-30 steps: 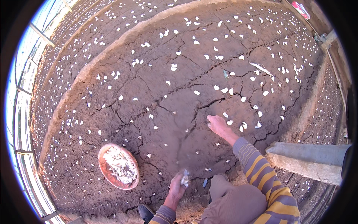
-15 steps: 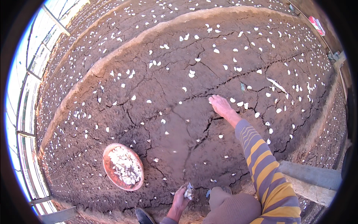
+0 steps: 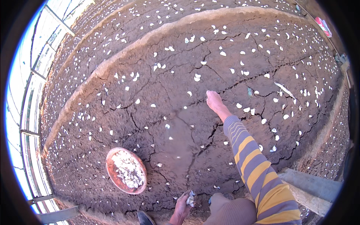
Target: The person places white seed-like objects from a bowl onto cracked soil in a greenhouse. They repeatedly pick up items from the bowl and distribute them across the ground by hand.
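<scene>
My right hand (image 3: pixel 215 102) reaches far out over the cracked brown soil (image 3: pixel 168 116), its fingers pinched together close to the ground. Whatever the fingertips hold, if anything, is too small to make out. Low in the picture, close to my knee, my left hand (image 3: pixel 180 208) is closed around a small bunch of garlic cloves (image 3: pixel 190 198). To the left of that hand, a reddish clay-coloured bowl (image 3: pixel 110 170) rests on the soil, with a heap of loose garlic cloves (image 3: pixel 129 168) inside. Single white cloves (image 3: pixel 189 93) dot the ground around my right hand.
A raised soil ridge (image 3: pixel 150 33) curves across the far side, with more cloves beyond it. A pale dry stalk (image 3: pixel 285 90) lies to the right. Near my right arm is a grey plank-like beam (image 3: pixel 311 182). A metal frame (image 3: pixel 25 112) runs along the left edge.
My right hand has moved left and a little farther away over the soil, its fingers still together. My left hand keeps its hold on the cloves. The whole view has shifted slightly.
</scene>
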The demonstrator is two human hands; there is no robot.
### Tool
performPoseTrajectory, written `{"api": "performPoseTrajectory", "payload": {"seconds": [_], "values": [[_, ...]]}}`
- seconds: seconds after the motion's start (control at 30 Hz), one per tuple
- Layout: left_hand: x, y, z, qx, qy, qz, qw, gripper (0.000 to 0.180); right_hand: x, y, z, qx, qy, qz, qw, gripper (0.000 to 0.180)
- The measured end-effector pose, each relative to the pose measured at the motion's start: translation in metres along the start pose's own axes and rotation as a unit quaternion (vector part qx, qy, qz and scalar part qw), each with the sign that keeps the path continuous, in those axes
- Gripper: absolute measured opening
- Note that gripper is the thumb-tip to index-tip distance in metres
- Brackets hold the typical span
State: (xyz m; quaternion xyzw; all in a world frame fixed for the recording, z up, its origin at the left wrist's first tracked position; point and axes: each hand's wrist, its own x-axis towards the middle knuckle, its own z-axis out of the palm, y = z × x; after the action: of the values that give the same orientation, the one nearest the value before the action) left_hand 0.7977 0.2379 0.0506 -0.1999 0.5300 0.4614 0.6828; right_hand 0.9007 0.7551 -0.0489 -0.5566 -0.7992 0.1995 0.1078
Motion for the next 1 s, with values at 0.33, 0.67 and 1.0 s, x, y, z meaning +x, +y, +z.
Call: {"api": "performPoseTrajectory", "payload": {"seconds": [0.33, 0.67, 1.0], "values": [[-0.005, 0.014, 0.022, -0.032, 0.0, -0.005, 0.999, 0.029, -0.031, -0.004, -0.019, 0.039, 0.027, -0.013, 0.999, 0.014], [0.042, 0.033, 0.076, -0.024, -0.118, 0.034, 0.992, 0.04, -0.272, -0.023, -0.047, 0.268, -0.17, -0.065, 0.946, 0.015], [0.051, 0.049, 0.11, 0.143, -0.072, 0.11, 0.981, 0.028, -0.303, -0.055, -0.053, 0.478, -0.278, 0.087, 0.829, 0.02]]}}
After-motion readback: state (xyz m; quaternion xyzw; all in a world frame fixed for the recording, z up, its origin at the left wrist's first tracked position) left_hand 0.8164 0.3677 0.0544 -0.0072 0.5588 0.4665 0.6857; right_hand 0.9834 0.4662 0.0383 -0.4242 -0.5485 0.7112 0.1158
